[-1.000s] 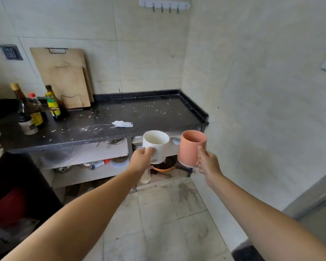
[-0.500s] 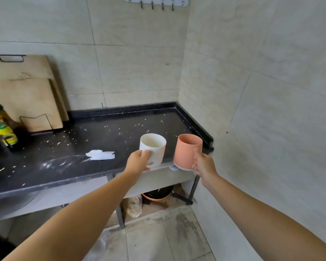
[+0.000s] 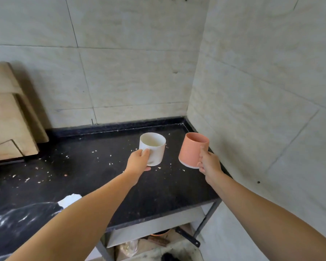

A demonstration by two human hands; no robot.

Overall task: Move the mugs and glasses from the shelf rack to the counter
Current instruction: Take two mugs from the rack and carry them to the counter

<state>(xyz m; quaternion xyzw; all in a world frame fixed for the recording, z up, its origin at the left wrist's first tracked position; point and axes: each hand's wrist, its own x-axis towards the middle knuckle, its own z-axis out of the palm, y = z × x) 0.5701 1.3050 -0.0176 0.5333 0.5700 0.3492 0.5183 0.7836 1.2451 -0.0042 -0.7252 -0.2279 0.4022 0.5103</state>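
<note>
My left hand [image 3: 138, 162] grips a white mug [image 3: 154, 147] by its near side and holds it upright just above the black counter [image 3: 102, 178]. My right hand [image 3: 208, 162] grips a salmon-pink mug [image 3: 191, 150] by its handle; the mug tilts slightly left, over the counter's far right corner near the side wall. Both mugs look empty. The shelf rack is out of view.
Wooden cutting boards [image 3: 9, 117] lean against the back wall at the left. Crumbs are scattered over the counter, and a white crumpled paper [image 3: 69, 200] lies near its front edge. Tiled walls close the back and right. Below the counter are a shelf and floor clutter [image 3: 158, 240].
Both hands have carried the mugs forward from in front of the counter's edge to above its far right part. The camera has moved closer; the bottles at left have left the view.
</note>
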